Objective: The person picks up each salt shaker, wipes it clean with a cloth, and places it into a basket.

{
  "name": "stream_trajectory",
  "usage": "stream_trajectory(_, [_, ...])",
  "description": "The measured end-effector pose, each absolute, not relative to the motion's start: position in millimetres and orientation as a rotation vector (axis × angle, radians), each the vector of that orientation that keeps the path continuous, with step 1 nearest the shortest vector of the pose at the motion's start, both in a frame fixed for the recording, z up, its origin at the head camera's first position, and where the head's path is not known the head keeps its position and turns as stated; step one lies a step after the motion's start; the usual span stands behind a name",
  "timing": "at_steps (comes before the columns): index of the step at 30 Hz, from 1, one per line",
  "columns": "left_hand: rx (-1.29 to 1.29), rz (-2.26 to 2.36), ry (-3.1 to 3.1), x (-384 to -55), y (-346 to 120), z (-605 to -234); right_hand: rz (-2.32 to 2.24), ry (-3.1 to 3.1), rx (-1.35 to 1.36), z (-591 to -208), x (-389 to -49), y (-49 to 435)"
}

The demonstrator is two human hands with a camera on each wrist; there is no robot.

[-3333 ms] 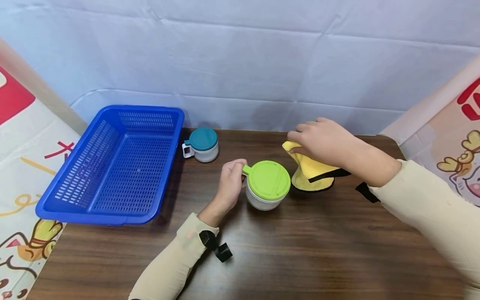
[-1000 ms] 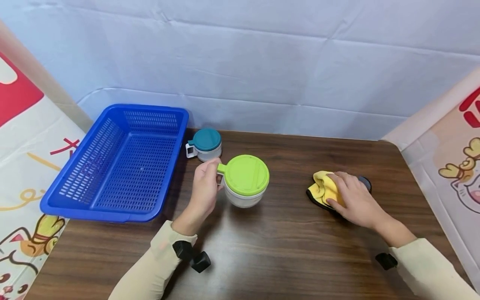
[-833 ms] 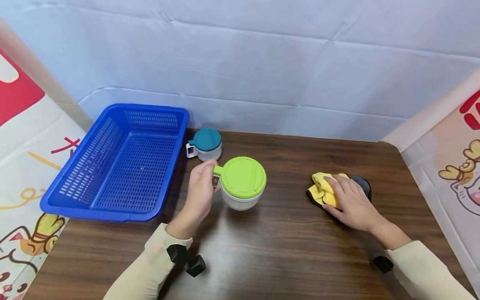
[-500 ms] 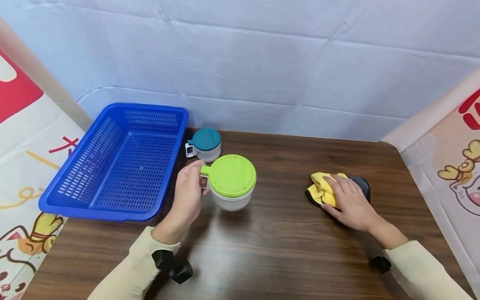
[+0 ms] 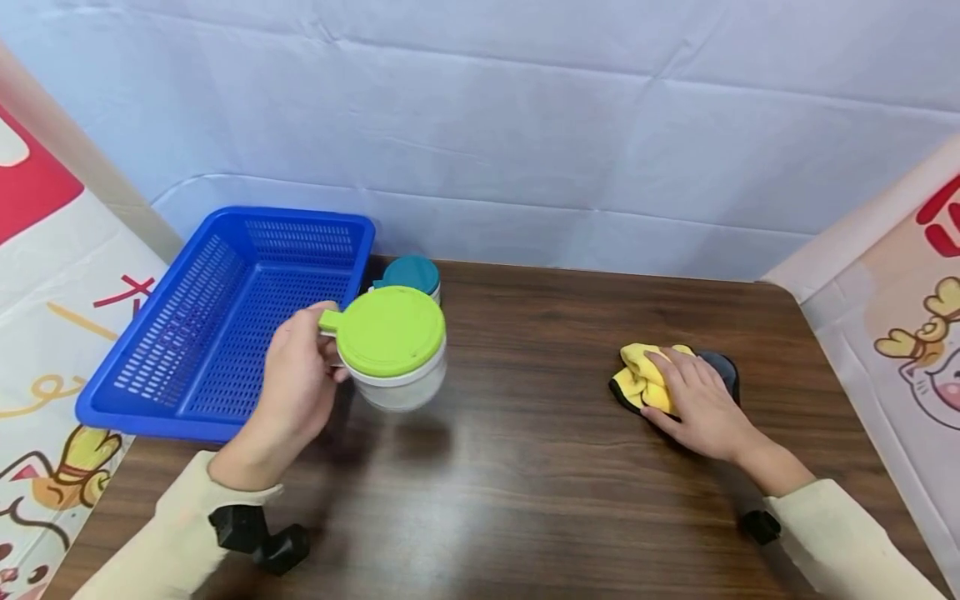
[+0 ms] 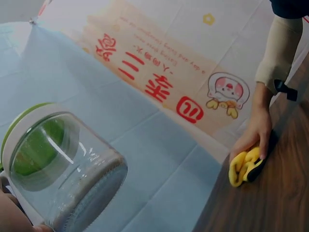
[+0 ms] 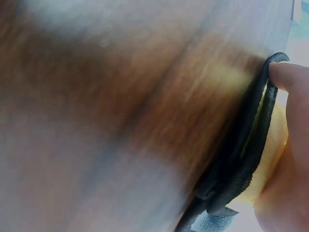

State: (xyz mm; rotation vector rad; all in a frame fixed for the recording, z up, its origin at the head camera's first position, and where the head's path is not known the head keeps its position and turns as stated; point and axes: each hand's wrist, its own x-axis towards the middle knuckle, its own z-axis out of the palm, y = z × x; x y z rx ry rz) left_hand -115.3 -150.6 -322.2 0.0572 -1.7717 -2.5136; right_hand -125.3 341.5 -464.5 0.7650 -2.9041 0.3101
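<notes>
In the head view my left hand point(image 5: 300, 375) grips the handle of a clear lidded jar point(image 5: 401, 387) with a lime-green lid point(image 5: 390, 331). The jar is held up over the table, its shadow below it, beside the blue basket's near right side. Its clear wall and ribbed base show in the left wrist view, tilted. At the right, my right hand point(image 5: 701, 408) rests over a folded yellow cloth point(image 5: 641, 379) with black edging and a grey side, fingers laid across the top and thumb along the near side. The cloth lies on the table.
A blue perforated basket point(image 5: 225, 429) stands at the left. Behind the raised jar, close to the basket, sits a smaller jar with a teal lid point(image 5: 412, 272), partly hidden. The wooden table point(image 5: 555, 500) ends at a pale cloth backdrop point(image 5: 480, 125).
The right hand has carried the yellow cloth from beside the jar to the table's right side and laid it down. The left hand has raised the green-lidded jar and moved it left.
</notes>
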Motion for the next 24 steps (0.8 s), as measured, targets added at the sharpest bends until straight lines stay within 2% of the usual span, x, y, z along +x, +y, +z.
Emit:
stream_trajectory(7, [0.107,-2.515,-1.708,-116.6,-175.0,-305.9,0.309,-2.905,0.76,-463.9,-125.4,341.3])
stream_trajectory(24, [0.292,-2.567,-1.462,-134.3,-212.8,-295.0,0.311,-2.933,0.743,-462.4,-124.5,340.0])
